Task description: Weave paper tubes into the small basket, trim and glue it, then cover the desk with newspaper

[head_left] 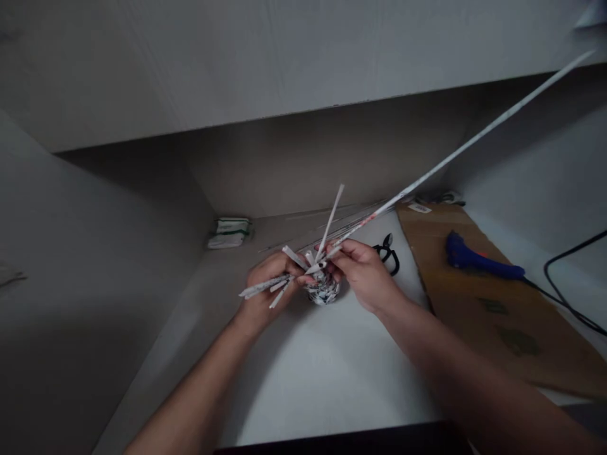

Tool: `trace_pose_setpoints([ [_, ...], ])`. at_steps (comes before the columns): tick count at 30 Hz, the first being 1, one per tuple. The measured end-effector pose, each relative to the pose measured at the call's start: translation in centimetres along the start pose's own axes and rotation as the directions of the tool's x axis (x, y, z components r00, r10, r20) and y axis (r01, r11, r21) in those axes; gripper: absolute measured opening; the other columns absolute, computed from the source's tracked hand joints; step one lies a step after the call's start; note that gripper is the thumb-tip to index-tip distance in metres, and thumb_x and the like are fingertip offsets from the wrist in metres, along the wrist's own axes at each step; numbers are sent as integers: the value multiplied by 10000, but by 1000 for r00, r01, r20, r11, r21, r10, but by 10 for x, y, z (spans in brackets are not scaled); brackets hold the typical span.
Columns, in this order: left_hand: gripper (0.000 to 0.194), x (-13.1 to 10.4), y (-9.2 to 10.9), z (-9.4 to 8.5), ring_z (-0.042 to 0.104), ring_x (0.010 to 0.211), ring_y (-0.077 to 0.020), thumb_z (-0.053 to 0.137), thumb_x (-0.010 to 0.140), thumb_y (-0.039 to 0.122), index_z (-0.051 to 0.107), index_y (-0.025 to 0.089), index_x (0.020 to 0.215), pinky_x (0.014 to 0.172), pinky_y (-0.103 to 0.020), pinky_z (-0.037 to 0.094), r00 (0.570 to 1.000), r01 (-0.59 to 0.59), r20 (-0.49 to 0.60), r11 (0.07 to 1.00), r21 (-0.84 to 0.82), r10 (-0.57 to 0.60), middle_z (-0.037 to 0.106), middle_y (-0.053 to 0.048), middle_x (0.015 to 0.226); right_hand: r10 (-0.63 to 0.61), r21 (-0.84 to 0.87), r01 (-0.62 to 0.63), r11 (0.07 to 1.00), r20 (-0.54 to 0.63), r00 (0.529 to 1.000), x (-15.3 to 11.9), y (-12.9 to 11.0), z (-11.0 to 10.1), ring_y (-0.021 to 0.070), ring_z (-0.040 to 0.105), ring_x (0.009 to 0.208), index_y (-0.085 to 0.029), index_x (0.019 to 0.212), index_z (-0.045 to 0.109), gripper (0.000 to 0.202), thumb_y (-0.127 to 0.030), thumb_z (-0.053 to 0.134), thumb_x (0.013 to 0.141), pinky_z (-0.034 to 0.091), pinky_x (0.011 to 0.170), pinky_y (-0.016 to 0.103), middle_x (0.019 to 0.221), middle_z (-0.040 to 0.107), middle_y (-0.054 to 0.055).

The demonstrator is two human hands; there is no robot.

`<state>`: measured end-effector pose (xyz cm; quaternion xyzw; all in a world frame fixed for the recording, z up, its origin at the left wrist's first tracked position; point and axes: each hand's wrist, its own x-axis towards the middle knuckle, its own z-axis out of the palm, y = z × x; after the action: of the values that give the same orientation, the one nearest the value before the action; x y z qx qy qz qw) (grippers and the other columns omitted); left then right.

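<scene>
A small woven piece of rolled paper [324,291] is between my hands, with several short paper tubes sticking out of its top in different directions. My left hand [271,281] is closed around its left side, among the short tubes. My right hand [364,268] pinches the tubes at the right side. From there a long white paper tube [455,155] slants up to the far right. One thinner tube [332,218] points upward. The fingertips are partly hidden by the tubes.
Brown cardboard [455,253] lies at the right, bearing a blue glue gun [484,259] with a black cable [564,303]. Black-handled scissors [389,256] lie behind my right hand. More thin tubes [308,243] lie at the back. A white packet with a green band [230,232] sits back left.
</scene>
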<state>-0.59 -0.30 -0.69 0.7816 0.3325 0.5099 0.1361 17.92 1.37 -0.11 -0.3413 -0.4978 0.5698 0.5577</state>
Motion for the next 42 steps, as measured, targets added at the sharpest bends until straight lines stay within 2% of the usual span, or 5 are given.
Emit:
trace_pose_setpoints([
  [10, 23, 4, 7, -1, 644, 799, -179, 654, 855, 220, 668, 207, 843, 748, -317, 489, 976, -171, 146, 984, 58, 161, 710, -48, 880, 267, -45, -272, 961, -90, 959, 8, 12, -6, 83, 431, 431, -176, 649, 599, 272, -425, 708, 631, 267, 378, 213, 528, 534, -38],
  [16, 34, 3, 3, -4, 637, 814, -187, 672, 841, 201, 680, 217, 871, 754, -328, 484, 981, -136, 148, 990, 43, 129, 701, -50, 880, -94, -556, 114, 823, 65, 993, 7, 3, -20, 108, 518, 549, -197, 743, 638, 102, -295, 663, 748, 382, 504, 230, 620, 595, -20],
  [21, 76, 3, 3, -5, 647, 807, -192, 670, 850, 276, 670, 213, 808, 735, -324, 491, 985, -99, 147, 995, 34, 93, 705, -54, 869, -168, -475, 305, 825, 309, 936, -6, -15, -12, 160, 614, 809, -211, 889, 677, 96, -221, 640, 802, 475, 713, 291, 925, 671, 45],
  [29, 63, 3, 5, -8, 647, 795, -183, 676, 838, 197, 717, 223, 879, 736, -317, 473, 977, -109, 183, 994, 3, 106, 713, -50, 878, 2, -95, 11, 995, 136, 991, -2, -2, -4, 113, 573, 594, -189, 832, 615, 266, -447, 674, 798, 476, 557, 245, 683, 626, -12],
  [42, 124, 9, 19, -5, 657, 785, -200, 613, 885, 232, 694, 196, 798, 727, -338, 494, 965, -130, 228, 991, -12, 130, 720, -82, 833, 166, -31, -165, 986, 42, 985, -3, -10, -2, 98, 571, 519, -168, 716, 619, 435, -591, 721, 695, 447, 477, 218, 619, 620, -10],
])
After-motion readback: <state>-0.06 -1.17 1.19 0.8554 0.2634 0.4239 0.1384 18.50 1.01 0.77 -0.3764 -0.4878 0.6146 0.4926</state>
